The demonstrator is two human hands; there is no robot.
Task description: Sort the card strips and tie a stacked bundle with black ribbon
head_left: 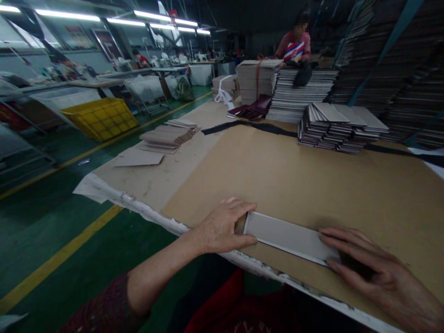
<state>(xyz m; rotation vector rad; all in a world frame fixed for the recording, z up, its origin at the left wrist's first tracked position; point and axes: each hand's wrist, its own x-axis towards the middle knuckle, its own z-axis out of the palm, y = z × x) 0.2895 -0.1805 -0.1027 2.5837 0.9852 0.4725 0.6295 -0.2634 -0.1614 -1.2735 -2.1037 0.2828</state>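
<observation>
A long, narrow grey board panel (pixel 291 236) with a pale border lies on the tan-covered table, near its front edge. My left hand (pixel 227 226) grips the panel's left end, thumb at the near corner and fingers at the far corner. At the other end, my right hand (pixel 374 268) has its thumb on the near edge and its fingers over the far corner. The panel appears to rest flat between both hands. My right palm hides part of its right end.
Loose grey board pieces (pixel 166 138) lie at the table's left. Stacked bound panels (pixel 340 127) stand at the back right, near taller piles (pixel 301 95) and dark red pieces (pixel 251 108). A black strip (pixel 256 126) crosses the table. Another person (pixel 294 46) sits behind the stacks.
</observation>
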